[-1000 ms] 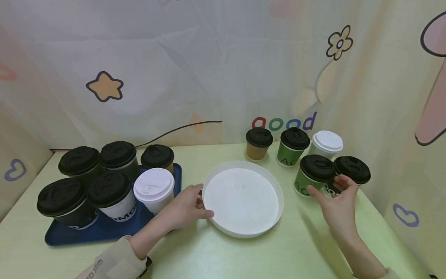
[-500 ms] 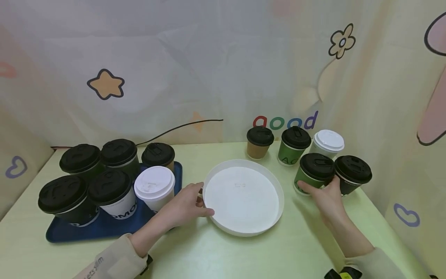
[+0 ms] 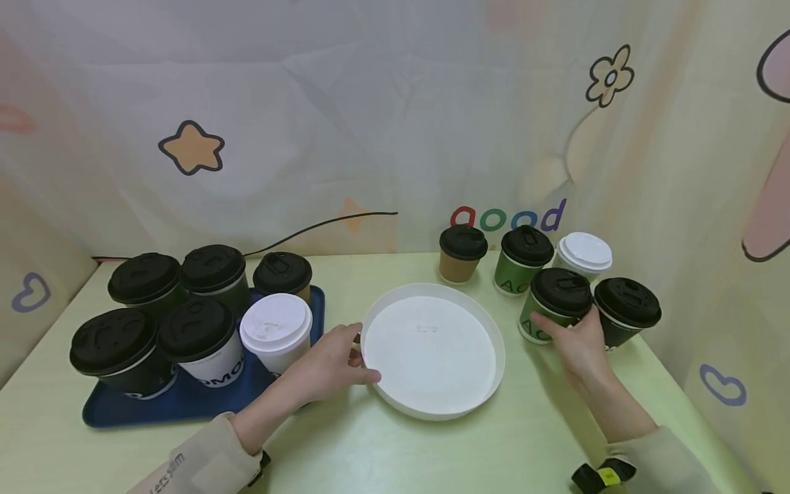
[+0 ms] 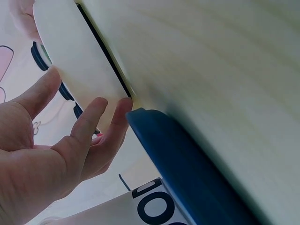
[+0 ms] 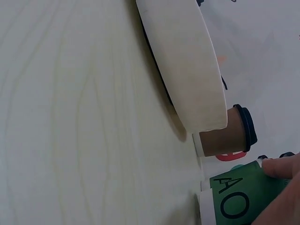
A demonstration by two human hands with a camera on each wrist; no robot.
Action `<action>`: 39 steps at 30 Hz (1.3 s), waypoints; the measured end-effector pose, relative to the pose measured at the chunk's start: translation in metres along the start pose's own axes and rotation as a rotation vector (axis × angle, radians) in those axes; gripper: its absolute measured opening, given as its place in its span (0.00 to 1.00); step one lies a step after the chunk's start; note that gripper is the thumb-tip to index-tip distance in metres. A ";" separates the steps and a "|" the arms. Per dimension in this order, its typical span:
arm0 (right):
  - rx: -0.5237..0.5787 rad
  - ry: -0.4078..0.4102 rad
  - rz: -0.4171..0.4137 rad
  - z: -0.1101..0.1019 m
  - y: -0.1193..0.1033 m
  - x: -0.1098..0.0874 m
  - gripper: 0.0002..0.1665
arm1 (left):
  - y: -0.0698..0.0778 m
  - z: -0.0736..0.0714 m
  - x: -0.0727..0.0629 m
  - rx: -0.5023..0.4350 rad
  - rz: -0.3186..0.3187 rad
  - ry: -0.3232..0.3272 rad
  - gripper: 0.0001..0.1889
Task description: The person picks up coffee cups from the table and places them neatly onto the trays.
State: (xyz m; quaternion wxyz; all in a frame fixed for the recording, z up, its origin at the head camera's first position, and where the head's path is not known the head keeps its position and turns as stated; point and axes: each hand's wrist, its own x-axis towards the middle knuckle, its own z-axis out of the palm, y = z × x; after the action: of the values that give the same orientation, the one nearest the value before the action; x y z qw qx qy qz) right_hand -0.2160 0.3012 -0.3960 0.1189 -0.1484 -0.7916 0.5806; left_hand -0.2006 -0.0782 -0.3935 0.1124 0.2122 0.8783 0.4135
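Though obscured, green cup (image 3: pixel 557 299) seems inside right grip (image 3: pixel 581 343).

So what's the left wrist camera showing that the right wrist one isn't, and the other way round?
Only the left wrist view shows the left hand pinching the white round tray, the edge of the blue tray, and a white cup with dark lettering.

Only the right wrist view shows the lettered side of the green cup, gripped by the right hand, and the body of the brown cup.

Both share the white round tray's outer wall, the table and dark cup lids.
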 end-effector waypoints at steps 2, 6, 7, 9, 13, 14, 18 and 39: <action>-0.014 -0.012 -0.014 -0.001 -0.003 -0.001 0.52 | 0.000 0.000 0.000 0.003 -0.006 0.001 0.22; -0.008 -0.036 -0.063 0.001 -0.012 -0.005 0.52 | 0.000 0.001 0.000 -0.004 -0.033 0.002 0.23; -0.004 -0.039 -0.074 0.001 -0.015 -0.006 0.52 | 0.001 0.001 0.000 -0.010 -0.035 0.000 0.23; 0.013 -0.039 -0.095 0.004 -0.019 -0.009 0.52 | 0.001 0.001 0.000 -0.019 -0.038 -0.003 0.23; 0.017 -0.046 -0.137 0.008 -0.027 -0.013 0.52 | 0.002 0.001 0.001 -0.030 -0.041 -0.002 0.23; 0.004 -0.054 -0.144 0.009 -0.029 -0.014 0.52 | 0.003 0.001 0.001 -0.028 -0.048 0.001 0.23; -0.033 -0.099 -0.170 0.017 -0.036 -0.020 0.54 | 0.003 0.002 0.000 -0.024 -0.081 0.011 0.25; -0.101 -0.530 -0.251 0.094 -0.052 -0.045 0.52 | 0.003 0.003 0.000 -0.093 -0.133 0.016 0.33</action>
State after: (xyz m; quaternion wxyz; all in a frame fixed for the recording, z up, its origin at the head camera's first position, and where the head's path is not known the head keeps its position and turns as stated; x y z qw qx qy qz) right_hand -0.2137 0.1867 -0.3750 -0.0286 0.1019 -0.8352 0.5396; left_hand -0.1989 -0.0743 -0.3926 0.1423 0.1444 0.8711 0.4473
